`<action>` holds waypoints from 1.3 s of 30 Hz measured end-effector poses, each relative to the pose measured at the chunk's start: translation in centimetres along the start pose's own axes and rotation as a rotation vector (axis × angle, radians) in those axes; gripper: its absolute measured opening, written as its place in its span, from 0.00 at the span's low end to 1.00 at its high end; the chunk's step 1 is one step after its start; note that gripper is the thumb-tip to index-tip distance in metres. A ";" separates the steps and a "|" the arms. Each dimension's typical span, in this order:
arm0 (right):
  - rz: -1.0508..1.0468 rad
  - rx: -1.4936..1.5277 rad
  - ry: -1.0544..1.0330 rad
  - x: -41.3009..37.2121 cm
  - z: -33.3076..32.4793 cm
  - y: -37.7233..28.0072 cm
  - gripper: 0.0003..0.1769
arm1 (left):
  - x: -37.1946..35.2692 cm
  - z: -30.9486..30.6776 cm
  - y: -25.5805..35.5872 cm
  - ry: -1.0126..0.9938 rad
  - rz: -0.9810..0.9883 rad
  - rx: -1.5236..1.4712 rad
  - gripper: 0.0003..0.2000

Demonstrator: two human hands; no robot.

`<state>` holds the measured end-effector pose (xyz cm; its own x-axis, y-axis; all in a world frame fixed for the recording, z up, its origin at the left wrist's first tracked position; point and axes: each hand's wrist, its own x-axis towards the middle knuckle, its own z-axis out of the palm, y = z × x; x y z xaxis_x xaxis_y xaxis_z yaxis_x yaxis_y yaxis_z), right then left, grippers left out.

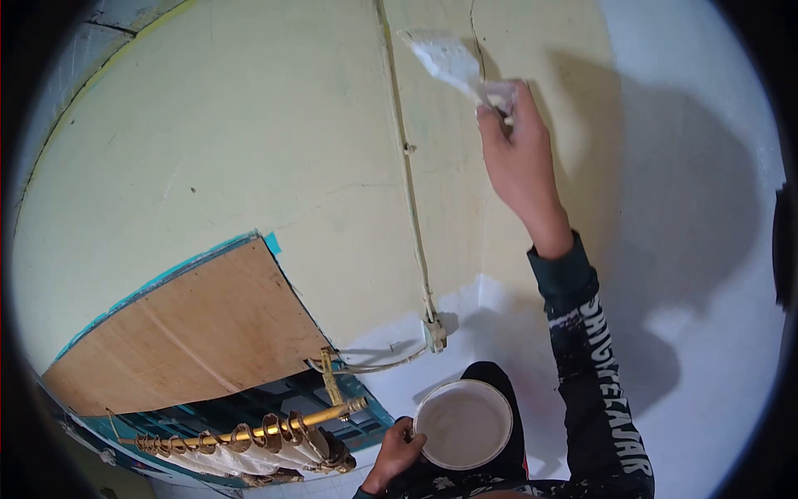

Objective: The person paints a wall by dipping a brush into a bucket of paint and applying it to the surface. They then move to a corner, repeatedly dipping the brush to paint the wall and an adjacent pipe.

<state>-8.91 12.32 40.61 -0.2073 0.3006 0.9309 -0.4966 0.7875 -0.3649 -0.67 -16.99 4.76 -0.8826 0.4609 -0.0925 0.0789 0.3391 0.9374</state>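
Note:
My right hand (519, 154) is raised in front of the cream wall (274, 125), its fingers closed round the handle of a paintbrush (445, 58). The wide, flat head of the brush is coated white and points up and left, close to a thin crack in the wall. Low in the view, my left hand (397, 456) grips the rim of a round bucket (464, 426). Pale, whitish paint shows inside the bucket, which sits against my dark-clad leg (503, 382).
A cable (407, 183) runs down the wall to a socket (434, 334). At lower left are a wooden board (195, 324) over a teal-framed window and a gold curtain rod (274, 428) with a gathered curtain. White paint covers the wall at right (690, 108).

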 end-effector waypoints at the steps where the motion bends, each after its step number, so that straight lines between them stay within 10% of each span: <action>1: -0.044 -0.041 0.040 1.5 0.3 -0.1 0.17 | 0.1 -0.2 0.2 -0.003 -0.002 -0.015 0.10; 23: 0.020 -0.155 -0.079 17.0 4.3 -2.1 0.25 | 1.7 -0.9 2.0 -0.101 -0.097 -0.106 0.10; 25: -0.303 -0.271 0.124 16.4 5.5 1.0 0.20 | 2.2 -0.9 1.3 -0.102 -0.107 -0.088 0.10; 39: 0.023 -0.264 -0.050 18.4 1.9 -4.2 0.26 | 2.3 -0.9 2.5 -0.115 -0.161 -0.060 0.11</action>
<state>-12.19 13.52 59.28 -0.2605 0.2986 0.9181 -0.2553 0.8958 -0.3638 -2.87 -15.78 7.21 -0.8227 0.4965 -0.2768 -0.0894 0.3679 0.9255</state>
